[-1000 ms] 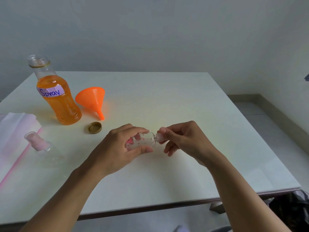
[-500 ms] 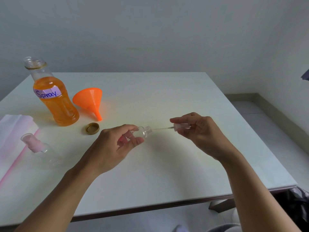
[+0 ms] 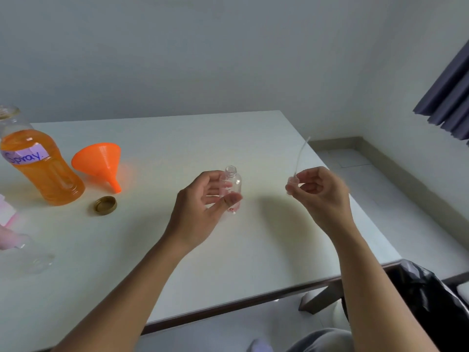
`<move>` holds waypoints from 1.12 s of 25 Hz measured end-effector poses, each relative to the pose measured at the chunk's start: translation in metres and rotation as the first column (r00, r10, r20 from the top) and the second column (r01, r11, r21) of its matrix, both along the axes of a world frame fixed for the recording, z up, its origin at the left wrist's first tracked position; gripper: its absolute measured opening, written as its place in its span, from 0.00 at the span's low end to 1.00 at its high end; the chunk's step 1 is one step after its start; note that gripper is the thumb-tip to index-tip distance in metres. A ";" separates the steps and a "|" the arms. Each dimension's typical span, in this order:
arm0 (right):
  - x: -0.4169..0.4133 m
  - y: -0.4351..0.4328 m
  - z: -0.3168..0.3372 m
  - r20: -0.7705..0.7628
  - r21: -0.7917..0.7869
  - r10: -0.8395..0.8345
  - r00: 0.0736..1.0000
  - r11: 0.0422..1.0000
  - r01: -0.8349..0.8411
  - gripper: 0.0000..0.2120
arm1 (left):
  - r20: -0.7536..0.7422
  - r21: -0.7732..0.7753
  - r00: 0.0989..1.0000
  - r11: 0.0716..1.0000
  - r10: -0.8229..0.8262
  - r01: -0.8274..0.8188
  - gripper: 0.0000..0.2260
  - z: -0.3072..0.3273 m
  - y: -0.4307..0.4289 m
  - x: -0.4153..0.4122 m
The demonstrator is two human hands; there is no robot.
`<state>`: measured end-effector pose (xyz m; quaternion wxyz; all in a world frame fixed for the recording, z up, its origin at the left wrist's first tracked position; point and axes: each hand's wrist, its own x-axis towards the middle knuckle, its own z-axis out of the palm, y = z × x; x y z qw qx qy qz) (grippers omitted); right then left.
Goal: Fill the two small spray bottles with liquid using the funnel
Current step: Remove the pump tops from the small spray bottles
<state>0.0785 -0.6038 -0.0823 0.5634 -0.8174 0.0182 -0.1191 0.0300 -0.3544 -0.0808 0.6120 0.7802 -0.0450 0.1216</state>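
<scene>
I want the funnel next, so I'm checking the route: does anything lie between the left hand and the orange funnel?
Nothing visible does. Bare table separates the left hand, which holds the small spray bottle, from the funnel. The gold cap lies nearer the person, off that line.

Both forearms are bare to the elbow, with no sleeves. The left hand [image 3: 203, 201] and right hand [image 3: 321, 191] wear nothing.

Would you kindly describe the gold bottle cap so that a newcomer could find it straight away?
Start at the big bottle of orange liquid labelled "Spray" at the white table's left side. Just right of its base, in front of the orange funnel's spout, lies the gold cap. It is the only small, flat, metallic-looking round piece there.
</scene>
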 end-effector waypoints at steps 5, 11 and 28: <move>0.007 -0.006 -0.014 0.053 -0.144 -0.022 0.998 0.989 0.030 0.17 | 0.023 -0.017 0.998 0.998 -0.061 0.062 0.19 -0.003 -0.047 0.029; 0.015 -0.008 -0.027 0.066 -0.178 -0.024 0.998 0.983 0.035 0.15 | -0.027 -0.037 0.996 0.996 -0.087 0.086 0.21 -0.017 -0.067 0.039; -0.071 0.020 0.002 0.115 -0.423 0.115 0.987 0.905 -0.056 0.10 | -0.207 0.156 0.976 0.987 0.064 -0.032 0.24 -0.026 0.022 -0.072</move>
